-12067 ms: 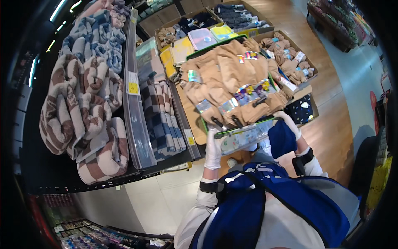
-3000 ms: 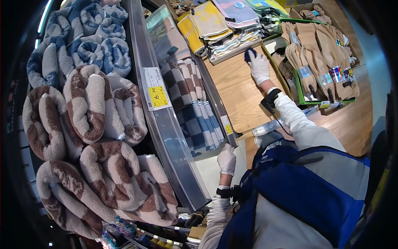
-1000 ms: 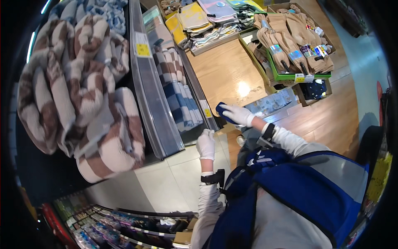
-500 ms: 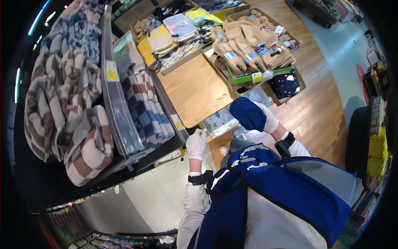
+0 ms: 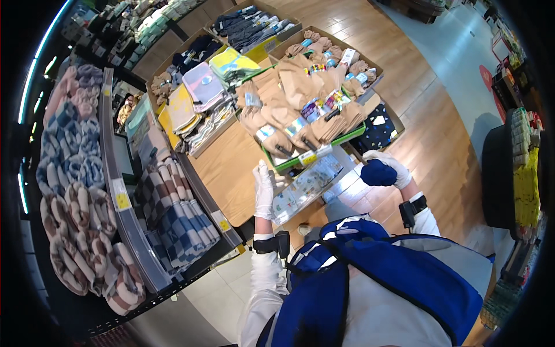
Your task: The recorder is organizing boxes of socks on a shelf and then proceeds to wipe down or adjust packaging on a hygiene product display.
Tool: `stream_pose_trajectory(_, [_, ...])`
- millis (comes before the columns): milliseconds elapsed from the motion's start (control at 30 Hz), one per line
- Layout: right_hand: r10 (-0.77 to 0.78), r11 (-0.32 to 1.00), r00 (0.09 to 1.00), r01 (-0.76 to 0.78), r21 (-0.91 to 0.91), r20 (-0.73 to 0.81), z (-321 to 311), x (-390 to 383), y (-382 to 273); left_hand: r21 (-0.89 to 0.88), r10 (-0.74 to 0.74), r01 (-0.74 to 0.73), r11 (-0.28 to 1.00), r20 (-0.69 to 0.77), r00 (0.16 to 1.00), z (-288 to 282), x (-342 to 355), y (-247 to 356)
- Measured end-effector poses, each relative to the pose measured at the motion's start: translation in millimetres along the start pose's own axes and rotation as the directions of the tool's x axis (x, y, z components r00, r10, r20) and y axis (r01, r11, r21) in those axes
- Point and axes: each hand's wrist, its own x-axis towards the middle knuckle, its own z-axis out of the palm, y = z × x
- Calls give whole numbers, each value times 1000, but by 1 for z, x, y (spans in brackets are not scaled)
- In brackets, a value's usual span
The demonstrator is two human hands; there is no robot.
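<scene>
My right hand (image 5: 396, 169), in a white glove, is closed round a dark blue cloth bundle (image 5: 378, 173). It is beyond the front right of the display, above the wood floor; how the cloth is folded cannot be made out. My left hand (image 5: 263, 191), also gloved in white, is raised with its fingers stretched upward beside the front left corner of a green-edged tray (image 5: 321, 151). Whether it touches the tray is unclear. Several beige stockings or socks (image 5: 300, 124) in paper bands fill the tray. A bare wooden board (image 5: 231, 173) lies left of the tray.
Checked brown and blue folded cloths (image 5: 179, 214) lie left of the board, behind a clear shelf divider (image 5: 130, 231). Rolled plush cloths (image 5: 81, 231) line the far left. Yellow and lilac cloths (image 5: 205, 87) and a dark sock box (image 5: 251, 29) stand behind. A black stand (image 5: 502, 179) is at right.
The view has shifted, bringing the display lower and further left. My left hand has risen from a loose curl to upright fingers near the tray. My right hand has moved rightward with the blue cloth.
</scene>
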Motion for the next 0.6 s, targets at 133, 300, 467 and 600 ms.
stream_pose_trajectory(133, [173,982,984,-169,-86,42,-55,20,7,-94,-184,202,975,170,968,20,12,-10])
stream_pose_trajectory(300, [430,895,896,-439,73,114,-67,61,1,-227,-132,145,963,74,989,33,19,-24])
stream_pose_trajectory(467, [368,928,920,-372,9,131,-59,88,-6,-349,-115,139,927,89,989,27,38,-42])
stream_pose_trajectory(600, [414,895,878,-440,66,242,-56,87,-15,-271,-56,47,962,-25,998,34,25,-31])
